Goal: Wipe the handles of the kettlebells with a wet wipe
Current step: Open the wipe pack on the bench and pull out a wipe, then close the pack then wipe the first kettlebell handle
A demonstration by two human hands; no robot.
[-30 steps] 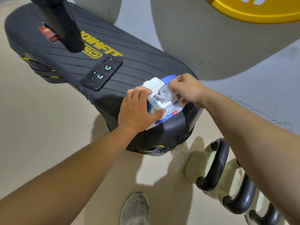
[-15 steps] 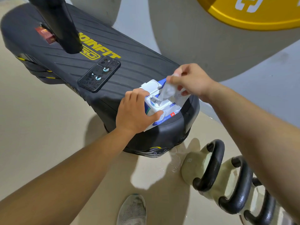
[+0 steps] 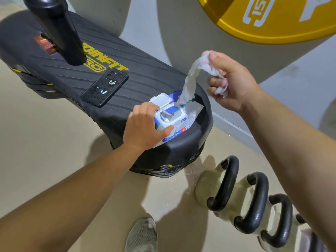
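A blue-and-white wet wipe pack [image 3: 179, 125] lies with its lid flipped open on the near end of a black padded bench [image 3: 145, 79]. My left hand [image 3: 143, 127] holds the pack down, thumb on its front edge. Up and to the right, my right hand [image 3: 230, 81] grips a white wet wipe [image 3: 190, 82]. The wipe stretches from my fingers down to the pack. A row of pale kettlebells [image 3: 205, 186] with black handles [image 3: 224, 182] stands on the floor at the lower right, partly hidden by my right forearm.
A black phone [image 3: 104, 87] lies on the bench behind the pack. A black post [image 3: 58, 28] rises from the bench's far end. A yellow weight plate [image 3: 272, 19] leans at the top right. My shoe [image 3: 142, 235] stands on the beige floor below.
My right hand has lifted up and to the right, drawing the wipe out of the pack into a long strip. My left hand stays on the pack.
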